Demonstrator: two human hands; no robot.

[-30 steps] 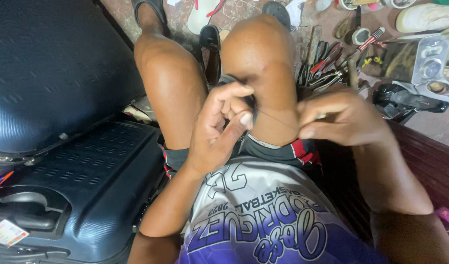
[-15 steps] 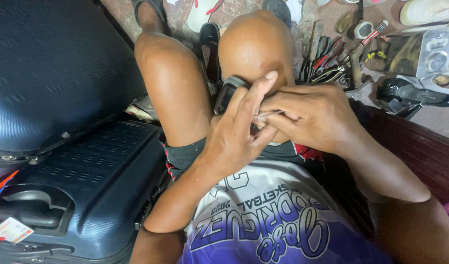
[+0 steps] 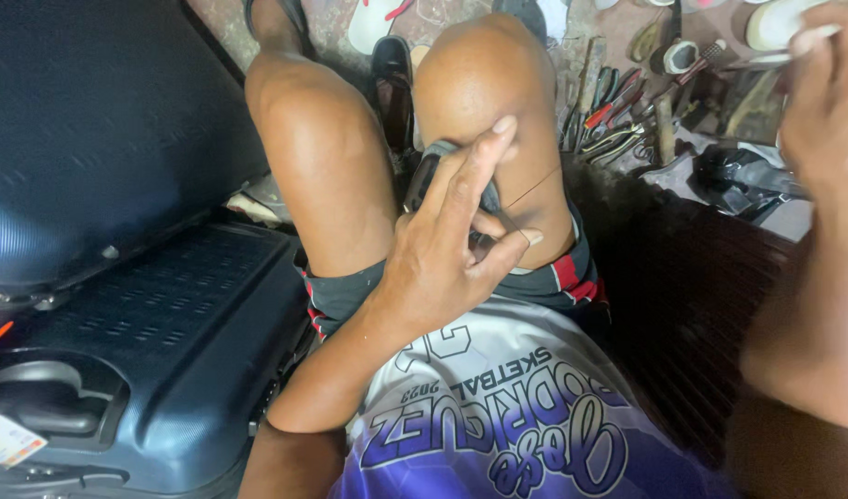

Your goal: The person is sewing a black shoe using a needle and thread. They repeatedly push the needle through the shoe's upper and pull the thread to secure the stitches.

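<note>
Black thread [image 3: 533, 188] ran taut from the dark piece [image 3: 424, 176] on the knee [image 3: 484, 92] up toward the right hand [image 3: 826, 111], so this looked like hand stitching, mid-pull. Only the head view to go on.

Left hand [image 3: 452, 249] was clamped around the piece, pressing it against the inner side of the knee, index finger stretched out along it and thumb pinching at the thread's lower end. Right hand was up at the top right edge of the shot, blurred, fingers closed as if pinching the thread's far end or a needle; couldn't really tell which.

Progress, as a guess: one stitch was being drawn tight, seam not finished, since the thread was uncut and the piece was in the grip. How much seam was left I couldn't see, the hand covered it.

Suitcase [image 3: 147, 333] lay open at the left, and pliers and tools [image 3: 618, 120] were scattered on the floor beyond the knee, well apart from both hands.
</note>
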